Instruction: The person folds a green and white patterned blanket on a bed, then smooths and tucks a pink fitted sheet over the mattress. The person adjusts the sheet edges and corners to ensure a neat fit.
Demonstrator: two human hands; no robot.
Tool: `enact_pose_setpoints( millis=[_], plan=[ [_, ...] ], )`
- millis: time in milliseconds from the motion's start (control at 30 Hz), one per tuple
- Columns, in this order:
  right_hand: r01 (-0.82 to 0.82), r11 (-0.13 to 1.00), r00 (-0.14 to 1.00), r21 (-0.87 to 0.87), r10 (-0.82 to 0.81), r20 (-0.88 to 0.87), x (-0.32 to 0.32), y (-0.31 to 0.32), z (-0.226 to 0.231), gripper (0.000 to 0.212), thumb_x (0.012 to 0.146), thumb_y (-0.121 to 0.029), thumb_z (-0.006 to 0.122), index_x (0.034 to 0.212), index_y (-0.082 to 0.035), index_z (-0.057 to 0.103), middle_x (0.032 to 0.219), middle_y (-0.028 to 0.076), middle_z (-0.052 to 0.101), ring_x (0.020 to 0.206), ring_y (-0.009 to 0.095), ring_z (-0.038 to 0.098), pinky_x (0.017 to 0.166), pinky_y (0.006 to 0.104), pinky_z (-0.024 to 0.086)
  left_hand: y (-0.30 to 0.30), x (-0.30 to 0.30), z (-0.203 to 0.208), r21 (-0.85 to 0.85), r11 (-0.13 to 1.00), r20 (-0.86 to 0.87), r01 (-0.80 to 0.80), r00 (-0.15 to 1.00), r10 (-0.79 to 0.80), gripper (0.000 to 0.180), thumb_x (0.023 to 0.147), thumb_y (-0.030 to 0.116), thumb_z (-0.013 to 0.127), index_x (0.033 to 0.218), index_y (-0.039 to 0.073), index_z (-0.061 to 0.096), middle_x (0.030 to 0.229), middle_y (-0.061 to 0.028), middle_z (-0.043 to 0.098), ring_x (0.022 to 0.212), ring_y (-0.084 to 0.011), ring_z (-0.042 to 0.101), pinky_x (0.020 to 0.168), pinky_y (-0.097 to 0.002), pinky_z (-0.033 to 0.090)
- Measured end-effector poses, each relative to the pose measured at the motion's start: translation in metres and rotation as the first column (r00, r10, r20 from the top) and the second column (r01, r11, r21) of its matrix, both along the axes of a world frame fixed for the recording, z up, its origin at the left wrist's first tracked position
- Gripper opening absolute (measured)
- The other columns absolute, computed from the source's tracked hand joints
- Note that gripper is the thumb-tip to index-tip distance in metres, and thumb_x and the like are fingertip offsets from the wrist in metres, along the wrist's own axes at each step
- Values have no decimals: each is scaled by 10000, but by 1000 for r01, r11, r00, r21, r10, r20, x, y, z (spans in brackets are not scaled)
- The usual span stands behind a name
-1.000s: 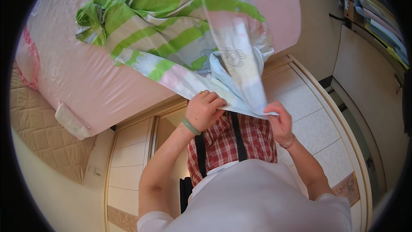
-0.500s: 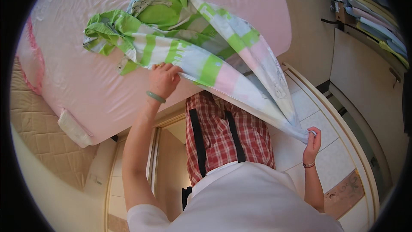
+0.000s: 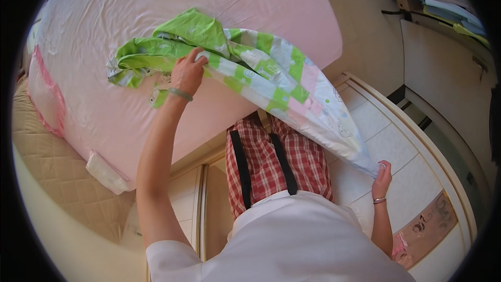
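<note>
A thin bed sheet (image 3: 282, 81), patterned in green, white and pale pink with small cartoon figures, stretches slantwise between my hands. My left hand (image 3: 188, 74), with a green bangle on the wrist, is closed on its near edge above the bed. Far to the right and lower, my right hand (image 3: 382, 178) pinches a pale corner of it, over the tiled floor. Between the two hands the cloth is drawn fairly taut. Its bunched green part lies on the pink mattress (image 3: 261, 0), past my left hand.
A white tissue pack (image 3: 107, 172) lies at the bed's near left corner, beside a beige quilted surface (image 3: 68, 183). A pink-frilled pillow (image 3: 47, 94) is at the left. Folded clothes (image 3: 443, 0) are stacked on a shelf at the upper right. A curved raised edge (image 3: 412, 125) borders the floor.
My left hand has risen slightly up and to the left with the sheet's edge. The bunched green part has sunk and flattened. My right hand keeps the corner, slightly lower.
</note>
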State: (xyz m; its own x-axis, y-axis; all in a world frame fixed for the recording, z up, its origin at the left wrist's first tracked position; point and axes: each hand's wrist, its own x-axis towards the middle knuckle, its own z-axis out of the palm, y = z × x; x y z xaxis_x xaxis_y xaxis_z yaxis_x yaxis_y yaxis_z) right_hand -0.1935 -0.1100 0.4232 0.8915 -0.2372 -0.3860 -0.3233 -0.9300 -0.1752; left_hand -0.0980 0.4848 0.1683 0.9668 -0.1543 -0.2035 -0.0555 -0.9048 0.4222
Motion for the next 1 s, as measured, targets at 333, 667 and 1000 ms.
enact_pose_setpoints(
  millis=[333, 667, 1000],
  plan=[
    [101, 993, 981, -62, -89, 173, -6, -27, 24, 188, 987, -134, 417, 1066, -27, 550, 925, 110, 593, 843, 224, 562, 789, 309, 446, -40, 35, -36, 278, 905, -507, 321, 850, -146, 479, 855, 97, 518, 1316, 226, 490, 1350, -123, 514, 894, -288, 633, 803, -434, 463],
    [128, 992, 972, 13, -128, 198, 10, -28, 6, 186, 986, -144, 428, 1062, -28, 551, 915, 84, 588, 806, 177, 533, 752, 287, 438, -32, -187, -16, 93, 993, -472, 71, 881, -19, 242, 831, 121, 552, 1035, 182, 669, 1486, -126, 358, 1012, -299, 590, 812, -418, 470],
    [81, 997, 972, 0, -79, 222, 12, -20, 17, 184, 986, -141, 428, 1062, -29, 552, 930, 80, 592, 827, 175, 533, 775, 283, 436, -68, -59, -47, -4, 997, -313, 82, 947, -79, 272, 800, 11, 529, 1047, 112, 584, 1458, -92, 384, 927, -297, 644, 804, -430, 493]
  ],
)
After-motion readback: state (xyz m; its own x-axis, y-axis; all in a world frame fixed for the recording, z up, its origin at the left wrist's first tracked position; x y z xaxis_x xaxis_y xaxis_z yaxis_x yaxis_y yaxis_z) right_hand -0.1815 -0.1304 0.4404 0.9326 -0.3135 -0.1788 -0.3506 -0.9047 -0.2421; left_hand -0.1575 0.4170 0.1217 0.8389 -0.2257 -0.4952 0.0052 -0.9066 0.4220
